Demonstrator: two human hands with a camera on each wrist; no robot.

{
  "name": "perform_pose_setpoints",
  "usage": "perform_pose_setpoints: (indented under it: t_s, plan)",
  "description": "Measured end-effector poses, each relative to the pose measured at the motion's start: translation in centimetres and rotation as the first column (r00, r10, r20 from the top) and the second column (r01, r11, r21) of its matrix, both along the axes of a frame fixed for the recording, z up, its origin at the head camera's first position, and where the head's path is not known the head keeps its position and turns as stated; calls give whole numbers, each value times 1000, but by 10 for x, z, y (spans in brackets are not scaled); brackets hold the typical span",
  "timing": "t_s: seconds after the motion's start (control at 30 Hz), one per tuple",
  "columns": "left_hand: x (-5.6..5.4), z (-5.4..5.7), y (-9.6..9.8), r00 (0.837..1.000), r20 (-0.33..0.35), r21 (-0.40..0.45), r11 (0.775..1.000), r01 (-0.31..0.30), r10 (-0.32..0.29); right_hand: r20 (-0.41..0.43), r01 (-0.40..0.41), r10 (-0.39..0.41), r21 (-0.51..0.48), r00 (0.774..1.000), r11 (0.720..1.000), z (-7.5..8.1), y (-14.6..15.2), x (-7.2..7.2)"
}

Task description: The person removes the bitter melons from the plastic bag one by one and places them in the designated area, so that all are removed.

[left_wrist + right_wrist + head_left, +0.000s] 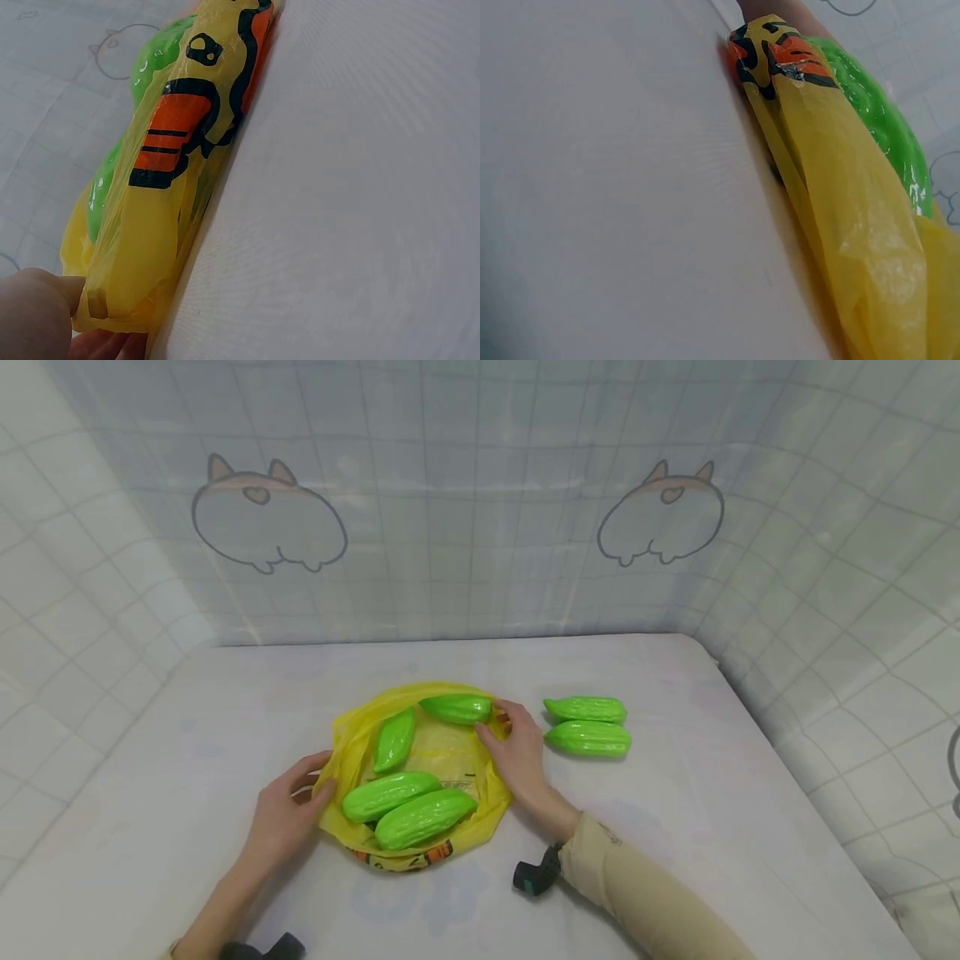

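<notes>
A yellow plastic bag (491, 814) with black and orange print lies spread with its mouth up. Inside it are several glossy green bitter melons: a pair (426, 818) at the front, one (394, 741) leaning at the left, one (456, 709) at the back. My left hand (288, 806) pinches the bag's left edge between thumb and fingers, as the left wrist view also shows. At the right rim, my right hand (521, 752) grips the plastic, its fingertips close to the back melon's end. The right wrist view shows the bag's side but not those fingers.
Two more bitter melons (588, 739) lie side by side on the white tabletop (675, 810), right of the bag. Behind the table hangs a grid-patterned backdrop (472, 527) with cartoon animal drawings. A black wrist camera (536, 877) sits at my right sleeve.
</notes>
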State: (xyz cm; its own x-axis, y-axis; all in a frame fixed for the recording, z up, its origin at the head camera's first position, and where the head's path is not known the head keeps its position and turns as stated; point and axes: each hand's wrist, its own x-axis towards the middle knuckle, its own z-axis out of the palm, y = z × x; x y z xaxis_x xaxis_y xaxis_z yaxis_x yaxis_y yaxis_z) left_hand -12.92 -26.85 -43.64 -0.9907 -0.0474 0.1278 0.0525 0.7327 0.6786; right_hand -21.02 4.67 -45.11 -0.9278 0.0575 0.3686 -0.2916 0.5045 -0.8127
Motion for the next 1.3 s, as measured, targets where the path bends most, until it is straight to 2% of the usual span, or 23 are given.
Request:
perform_pose_setpoints:
  t_s: [0.37, 1.1, 1.3]
  plan:
    - [0, -3, 0, 1000, -13, 4, 1000, 6, -6, 74, -13, 12, 20, 997, 1000, -3, 0, -6]
    - [0, -2, 0, 1000, -1, 4, 1000, 5, -5, 21, -20, 19, 65, 1000, 998, -8, 0, -10]
    - [1, -3, 1, 1000, -15, -3, 1000, 3, -3, 4, -24, 24, 65, 1000, 998, -7, 1, -10]
